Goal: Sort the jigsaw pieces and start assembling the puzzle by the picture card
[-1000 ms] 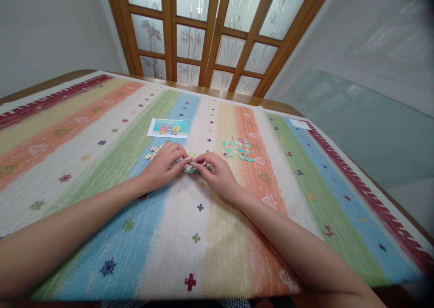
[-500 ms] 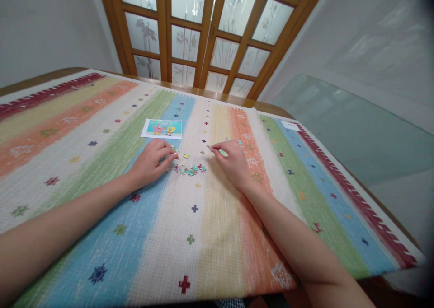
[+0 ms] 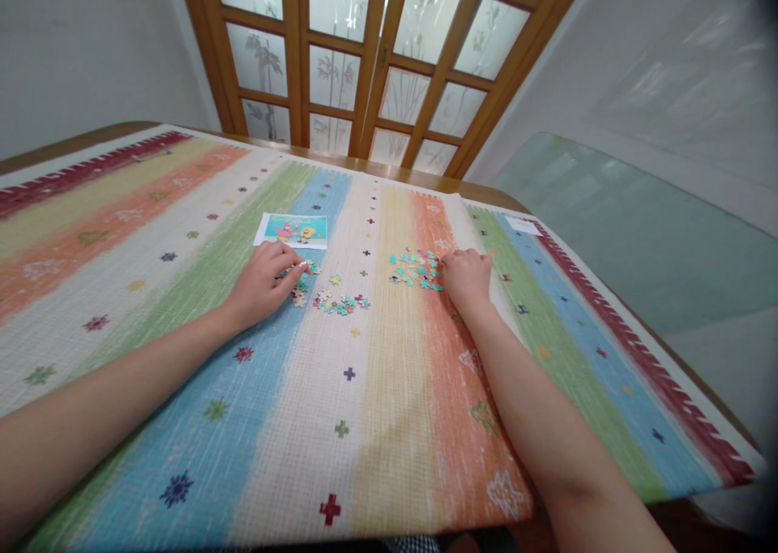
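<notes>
Small jigsaw puzzle pieces lie in loose groups on the striped tablecloth. My left hand (image 3: pixel 267 284) rests over the left group (image 3: pixel 300 290), partly covering it. Its thumb and index finger are pressed together; whether a piece is between them I cannot make out. A middle group (image 3: pixel 341 303) of mixed colours lies just right of that hand. Farther right is a mostly turquoise group (image 3: pixel 416 267). At its right edge my right hand (image 3: pixel 467 279) is closed, fingers curled down, fingertips hidden. Behind my left hand lies a picture card (image 3: pixel 295 230) with a pink and a yellow cartoon figure.
The striped tablecloth (image 3: pixel 316 423) covers a wooden table whose far edge (image 3: pixel 365 165) shows. A white slip of paper (image 3: pixel 521 225) lies near the right side. Beyond the table stand wooden doors with glass panes (image 3: pixel 404 95); a pale glass panel (image 3: pixel 608 229) leans at right.
My right hand, which held a small piece near the middle, has moved right to the turquoise group's far edge, uncovering that group. My left hand has drawn back slightly left, showing more pieces.
</notes>
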The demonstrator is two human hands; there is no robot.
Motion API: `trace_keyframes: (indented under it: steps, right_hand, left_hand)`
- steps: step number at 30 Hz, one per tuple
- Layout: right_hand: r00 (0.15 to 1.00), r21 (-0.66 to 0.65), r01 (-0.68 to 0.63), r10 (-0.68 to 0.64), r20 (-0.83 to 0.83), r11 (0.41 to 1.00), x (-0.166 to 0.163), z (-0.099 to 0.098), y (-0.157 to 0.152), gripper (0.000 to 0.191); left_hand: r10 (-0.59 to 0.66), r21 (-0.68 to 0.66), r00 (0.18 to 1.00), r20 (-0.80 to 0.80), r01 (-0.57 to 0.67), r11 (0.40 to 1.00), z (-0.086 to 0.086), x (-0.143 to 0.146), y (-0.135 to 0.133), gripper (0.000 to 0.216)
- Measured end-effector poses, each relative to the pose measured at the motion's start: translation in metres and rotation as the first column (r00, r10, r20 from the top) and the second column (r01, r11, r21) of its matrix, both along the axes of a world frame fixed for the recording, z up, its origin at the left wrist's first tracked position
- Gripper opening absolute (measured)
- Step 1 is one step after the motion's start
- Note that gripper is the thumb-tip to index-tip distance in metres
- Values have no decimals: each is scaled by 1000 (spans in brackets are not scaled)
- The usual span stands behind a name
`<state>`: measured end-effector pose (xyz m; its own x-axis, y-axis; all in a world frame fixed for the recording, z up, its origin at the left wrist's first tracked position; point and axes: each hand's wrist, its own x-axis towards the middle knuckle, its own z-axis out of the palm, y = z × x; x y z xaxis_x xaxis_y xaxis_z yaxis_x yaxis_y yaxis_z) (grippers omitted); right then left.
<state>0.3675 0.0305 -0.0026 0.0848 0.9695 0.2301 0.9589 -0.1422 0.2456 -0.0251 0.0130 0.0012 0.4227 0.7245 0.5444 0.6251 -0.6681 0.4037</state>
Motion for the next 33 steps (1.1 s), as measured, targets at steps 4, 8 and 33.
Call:
trace_keyframes:
  steps: [4,8,33]
  right_hand:
    - [1000,-67,1,1,22,998,-5,4,-2,32]
    - [1000,-89,0,3,28,996,-8,5,-4,32]
    - [525,558,-133,536,-661,819,-61,25,-15,29]
  left_hand:
    - [14,-2,1000,-8,-14,1000,2,-2,1,35]
    - [25,8,1000,-5,-25,1000,2,-5,3,36]
    - [164,-46,984,-69,-168,985,-7,-21,21,33]
